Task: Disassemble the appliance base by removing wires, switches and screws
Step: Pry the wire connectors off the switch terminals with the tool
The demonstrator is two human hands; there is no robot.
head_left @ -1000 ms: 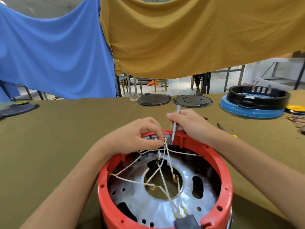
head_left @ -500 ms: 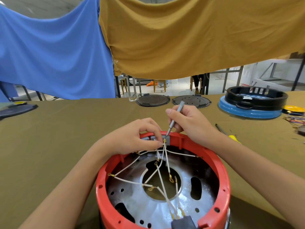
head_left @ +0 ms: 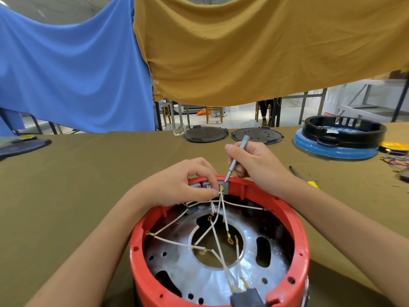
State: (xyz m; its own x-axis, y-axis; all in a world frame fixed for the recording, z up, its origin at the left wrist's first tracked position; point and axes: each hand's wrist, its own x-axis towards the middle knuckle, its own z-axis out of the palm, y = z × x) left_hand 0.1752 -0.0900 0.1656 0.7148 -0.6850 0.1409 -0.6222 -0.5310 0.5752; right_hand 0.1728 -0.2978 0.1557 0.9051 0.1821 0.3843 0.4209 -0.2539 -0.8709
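A red appliance base (head_left: 294, 235) stands upside down at the near table edge, with a silvery metal plate (head_left: 247, 275) inside. Several white wires (head_left: 177, 242) with brass terminals cross the plate and meet at a grey switch block (head_left: 225, 189) on the far rim. My left hand (head_left: 183, 182) pinches the wires beside that block. My right hand (head_left: 256, 165) grips a thin grey screwdriver (head_left: 236, 158), tilted, with its tip at the block's top. A dark connector (head_left: 245, 296) sits at the near rim.
Two dark round lids (head_left: 205, 134) (head_left: 257, 135) lie at the table's far edge. A black ring sits on a blue base (head_left: 336, 149) at the right. A yellow-handled tool (head_left: 312, 183) and loose coloured wires (head_left: 396, 159) lie right. Another dark lid (head_left: 20, 147) lies left. Blue and mustard cloths hang behind.
The screwdriver went from nearly upright to tilted, its top leaning right. My right hand rose slightly. My left hand stays at the wires by the switch block.
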